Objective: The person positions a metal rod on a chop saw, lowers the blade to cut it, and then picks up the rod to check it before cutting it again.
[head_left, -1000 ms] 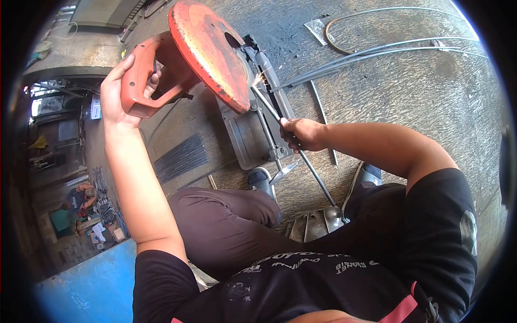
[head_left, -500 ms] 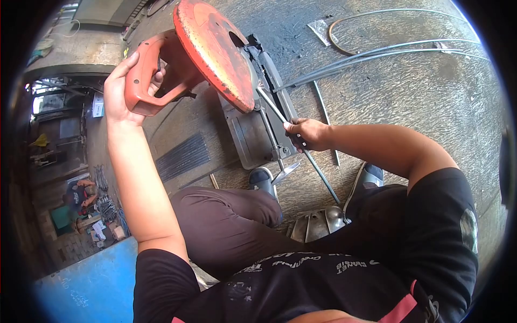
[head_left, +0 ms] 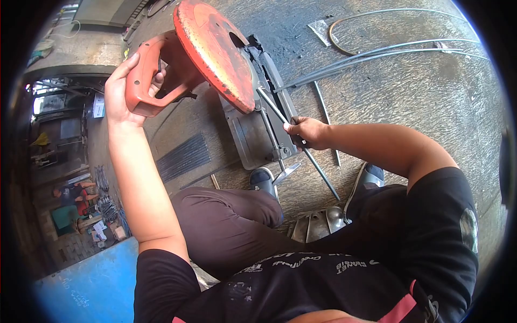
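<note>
My left hand (head_left: 121, 94) is wrapped round the orange handle of a chop saw (head_left: 212, 56), whose scuffed round guard tilts over the grey base (head_left: 247, 141). The guard hides most of the cutting disc. Right of the base, my right hand (head_left: 311, 133) is closed on a thin metal rod (head_left: 323, 176). The rod slants from under the guard's lower edge, through the fingers, down toward my right shoe. A clamp screw with a flat crank handle (head_left: 286, 172) sticks out at the front of the base.
Long thin rods (head_left: 377, 53) stretch over the floor to the right. A bundle of dark bars (head_left: 184, 157) lies left of the base. Between my feet is a ribbed metal piece (head_left: 312, 226). Another person (head_left: 81, 195) sits at far left, beyond a blue surface (head_left: 89, 282).
A small bright spark at the rod's upper end has gone. My hands and the saw stay almost still. The person at far left has straightened up.
</note>
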The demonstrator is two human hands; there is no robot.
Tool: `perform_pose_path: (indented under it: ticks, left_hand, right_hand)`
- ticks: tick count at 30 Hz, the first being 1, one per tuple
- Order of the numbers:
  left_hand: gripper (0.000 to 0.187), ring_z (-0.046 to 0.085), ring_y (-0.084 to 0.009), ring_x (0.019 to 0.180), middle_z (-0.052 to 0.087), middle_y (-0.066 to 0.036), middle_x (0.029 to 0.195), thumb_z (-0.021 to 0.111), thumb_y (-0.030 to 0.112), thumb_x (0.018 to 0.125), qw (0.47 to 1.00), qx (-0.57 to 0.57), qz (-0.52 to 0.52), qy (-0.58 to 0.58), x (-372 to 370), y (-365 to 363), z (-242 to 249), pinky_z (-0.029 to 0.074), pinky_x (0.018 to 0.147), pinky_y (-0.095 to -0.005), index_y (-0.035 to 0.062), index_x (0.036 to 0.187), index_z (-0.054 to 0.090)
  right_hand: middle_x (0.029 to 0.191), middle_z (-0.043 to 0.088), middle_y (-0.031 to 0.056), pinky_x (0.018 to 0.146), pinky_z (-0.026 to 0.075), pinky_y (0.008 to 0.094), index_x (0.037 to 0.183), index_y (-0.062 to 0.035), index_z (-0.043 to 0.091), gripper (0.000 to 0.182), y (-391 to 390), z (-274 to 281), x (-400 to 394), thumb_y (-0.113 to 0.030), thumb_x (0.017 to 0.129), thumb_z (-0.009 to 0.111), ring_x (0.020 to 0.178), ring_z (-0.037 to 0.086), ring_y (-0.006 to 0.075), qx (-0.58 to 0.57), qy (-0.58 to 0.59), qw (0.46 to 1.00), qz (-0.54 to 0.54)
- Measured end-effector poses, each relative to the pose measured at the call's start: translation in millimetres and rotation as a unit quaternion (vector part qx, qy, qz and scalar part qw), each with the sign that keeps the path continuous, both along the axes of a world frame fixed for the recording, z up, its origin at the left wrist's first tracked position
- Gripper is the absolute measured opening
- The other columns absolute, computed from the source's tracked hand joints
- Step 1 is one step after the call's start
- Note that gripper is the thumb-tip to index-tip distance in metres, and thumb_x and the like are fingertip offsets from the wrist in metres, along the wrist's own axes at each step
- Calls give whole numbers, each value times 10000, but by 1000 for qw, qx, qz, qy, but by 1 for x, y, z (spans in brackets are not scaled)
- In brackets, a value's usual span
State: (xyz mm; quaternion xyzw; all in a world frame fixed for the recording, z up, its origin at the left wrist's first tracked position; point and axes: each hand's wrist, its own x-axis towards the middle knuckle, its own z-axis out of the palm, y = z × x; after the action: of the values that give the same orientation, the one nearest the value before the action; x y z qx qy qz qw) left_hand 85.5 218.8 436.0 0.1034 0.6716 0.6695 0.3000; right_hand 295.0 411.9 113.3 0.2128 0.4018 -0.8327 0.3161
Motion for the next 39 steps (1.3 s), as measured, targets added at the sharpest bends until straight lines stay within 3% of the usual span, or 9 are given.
perform_pose_path:
  ticks: [4,10,12,19,21,24,31,39]
  left_hand:
    - [430,640,-301,865,607,-214,1075,512,209,942,1000,0,2,-5,0,0,0,565,750,-354,-63,1270,455]
    - [424,638,-300,871,607,-215,1073,511,210,941,1000,1,9,-3,4,3,1,560,751,-353,-60,1265,464]
    - [423,639,-300,871,607,-216,1072,510,210,941,1000,2,3,-2,2,1,0,559,751,-353,-60,1264,465]
    - [426,641,-302,863,611,-217,1062,514,212,942,1000,-3,-4,-8,0,0,1,559,749,-354,-63,1264,462]
    - [426,641,-303,862,611,-217,1061,518,210,942,1000,-2,2,-7,0,0,1,560,748,-352,-64,1263,460]
    - [423,640,-301,864,609,-218,1062,522,206,944,1000,1,8,-9,0,0,0,559,747,-348,-65,1262,458]
    - [407,624,-281,854,598,-206,1060,518,205,958,1000,9,-20,-17,-8,-5,-1,544,718,-327,-62,1260,458]
    - [412,627,-287,865,598,-209,1077,522,213,956,1000,10,4,-19,-1,0,0,544,753,-346,-57,1261,461]
  right_hand:
    - [631,467,50,477,420,324,940,-44,500,250,1,-1,0,-286,966,559,521,479,177,-20,7,1000,6]
    - [685,481,82,536,436,360,866,-22,516,340,1,-2,-3,-323,1008,448,585,488,201,-37,16,999,18]
    - [716,457,63,594,431,353,844,-59,503,392,1,-1,-4,-386,1021,378,627,451,191,-35,30,998,49]
    - [711,452,63,592,411,360,837,-39,517,416,-5,-4,-2,-388,1019,383,627,443,201,-59,-28,997,37]
    - [718,511,94,538,447,381,924,38,587,424,-5,-7,-2,-352,1008,444,591,490,210,-45,-48,998,13]
    - [705,501,90,534,440,379,982,50,586,430,-1,-9,-2,-356,1008,446,587,488,213,-38,-41,998,19]
    - [681,474,76,553,422,359,930,5,553,372,5,-12,-4,-344,1007,449,589,470,216,-70,-41,996,-19]
    - [662,436,60,602,369,373,833,-58,503,375,12,-1,0,-359,1019,380,580,400,201,-133,-26,990,43]
